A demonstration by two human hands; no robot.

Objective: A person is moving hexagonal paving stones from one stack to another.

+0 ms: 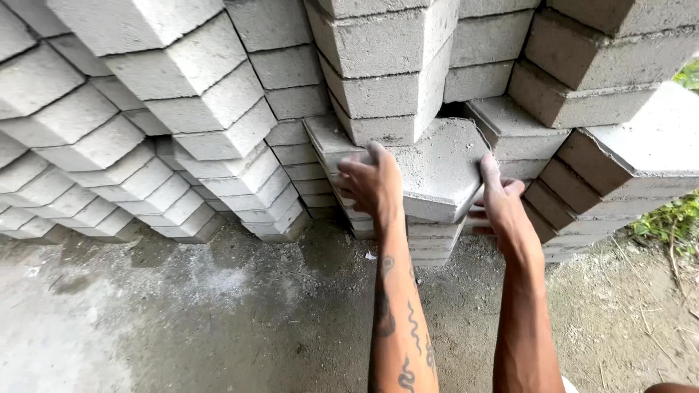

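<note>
A grey hexagonal concrete paver (440, 169) lies on top of a short stack of the same pavers in the middle of the view. My left hand (373, 182) grips its left edge, thumb and fingers wrapped around the side. My right hand (501, 200) holds its right corner, thumb on top and fingers underneath. Both forearms reach up from the bottom of the view; the left one bears dark tattoos.
Tall stacks of grey hexagonal pavers (182, 94) fill the left, back and right (619, 153). A stack directly behind (386, 80) overhangs the held paver. The ground is rough concrete (182, 313) with grass (673, 218) at the far right.
</note>
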